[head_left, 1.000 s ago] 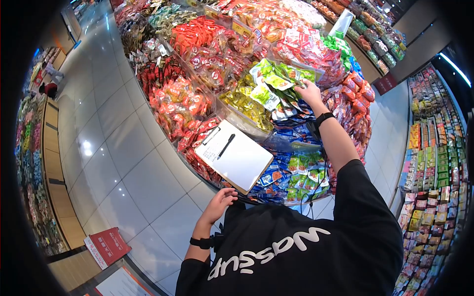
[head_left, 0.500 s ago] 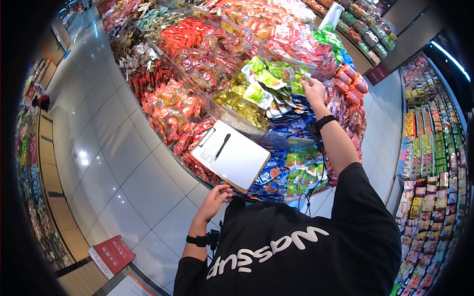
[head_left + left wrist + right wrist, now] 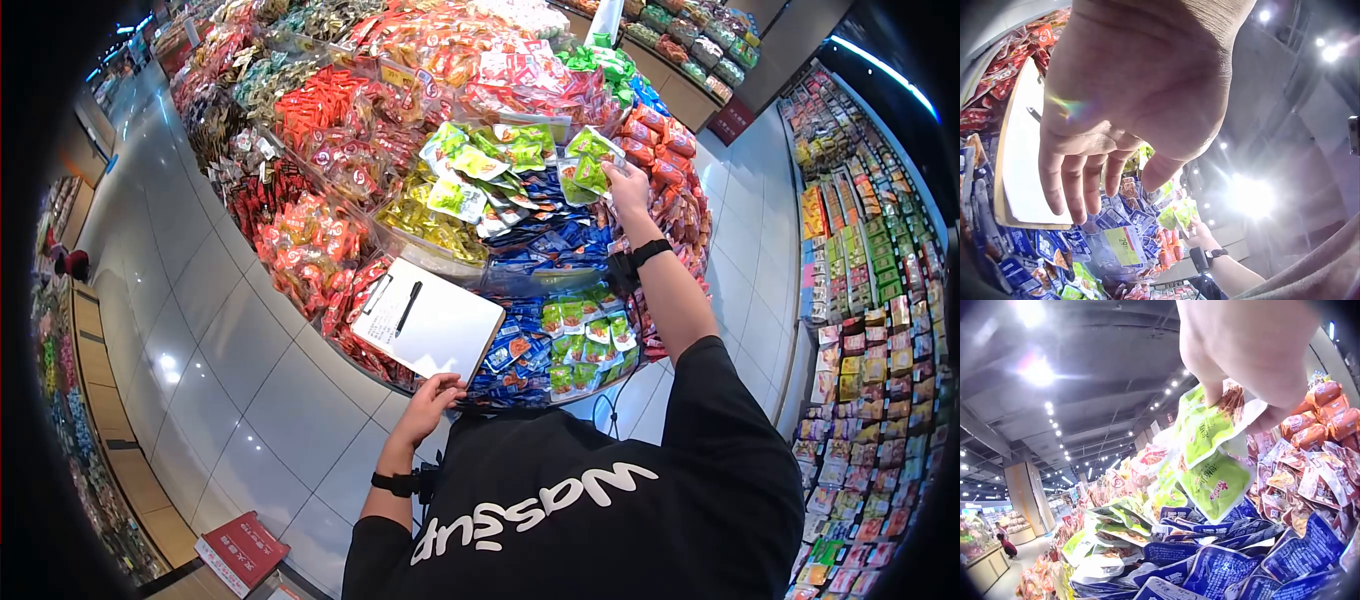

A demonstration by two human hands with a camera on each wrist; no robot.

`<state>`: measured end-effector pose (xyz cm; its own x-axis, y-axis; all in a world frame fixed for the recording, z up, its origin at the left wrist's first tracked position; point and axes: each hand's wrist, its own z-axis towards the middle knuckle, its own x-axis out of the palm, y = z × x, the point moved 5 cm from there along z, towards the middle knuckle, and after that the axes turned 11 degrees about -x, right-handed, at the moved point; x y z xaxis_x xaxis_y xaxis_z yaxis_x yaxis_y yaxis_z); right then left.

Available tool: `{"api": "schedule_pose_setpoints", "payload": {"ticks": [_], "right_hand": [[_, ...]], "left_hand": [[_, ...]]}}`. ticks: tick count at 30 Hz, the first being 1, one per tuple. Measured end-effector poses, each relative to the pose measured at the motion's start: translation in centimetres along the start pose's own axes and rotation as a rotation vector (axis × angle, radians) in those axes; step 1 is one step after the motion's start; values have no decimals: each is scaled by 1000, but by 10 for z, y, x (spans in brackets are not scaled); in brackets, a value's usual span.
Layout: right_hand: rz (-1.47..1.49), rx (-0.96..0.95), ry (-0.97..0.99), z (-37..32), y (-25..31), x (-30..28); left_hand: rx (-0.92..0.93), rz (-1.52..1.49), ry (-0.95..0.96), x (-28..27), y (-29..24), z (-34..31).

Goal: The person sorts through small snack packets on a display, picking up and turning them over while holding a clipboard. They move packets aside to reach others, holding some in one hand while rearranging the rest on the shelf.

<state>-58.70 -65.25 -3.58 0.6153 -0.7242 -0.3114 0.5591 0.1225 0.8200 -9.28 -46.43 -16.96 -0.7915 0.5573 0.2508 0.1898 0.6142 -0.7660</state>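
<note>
My right hand (image 3: 628, 192) pinches green snack packets (image 3: 590, 150) by their edge, above a pile of blue packets (image 3: 565, 240). In the right wrist view the held green packets (image 3: 1216, 484) hang one below another from thumb and fingers. More green packets (image 3: 465, 170) lie to their left on the pile. My left hand (image 3: 430, 405) is at the near edge of a clipboard (image 3: 445, 325) with white paper and a black pen (image 3: 408, 308) on it. In the left wrist view that hand (image 3: 1135, 87) has its fingers loosely bent beside the clipboard, holding nothing.
Orange packets (image 3: 660, 130) are heaped right of the right hand, yellow ones (image 3: 430, 215) left of the blue pile. A price tag (image 3: 1124, 245) fronts the blue packets. Stocked shelves (image 3: 880, 330) stand to the right; a tiled floor (image 3: 260, 380) runs along the left.
The right hand has drawn green packets rightward, away from the other green ones, and they now hang apart. The view has swung, so the display sits further left. The left hand stays by the clipboard.
</note>
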Motion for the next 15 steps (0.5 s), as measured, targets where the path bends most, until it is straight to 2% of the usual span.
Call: {"api": "schedule_pose_setpoints", "payload": {"ticks": [7, 10, 11, 15], "right_hand": [[618, 300, -15, 2, -36, -17], [809, 295, -8, -2, -21, -28], [873, 289, 12, 2, -39, -29], [897, 462, 283, -42, 0, -63]], "left_hand": [[-1, 2, -41, 55, -1, 3], [27, -13, -77, 86, 8, 14], [40, -9, -102, 96, 10, 18], [244, 35, -272, 144, -15, 34]]}}
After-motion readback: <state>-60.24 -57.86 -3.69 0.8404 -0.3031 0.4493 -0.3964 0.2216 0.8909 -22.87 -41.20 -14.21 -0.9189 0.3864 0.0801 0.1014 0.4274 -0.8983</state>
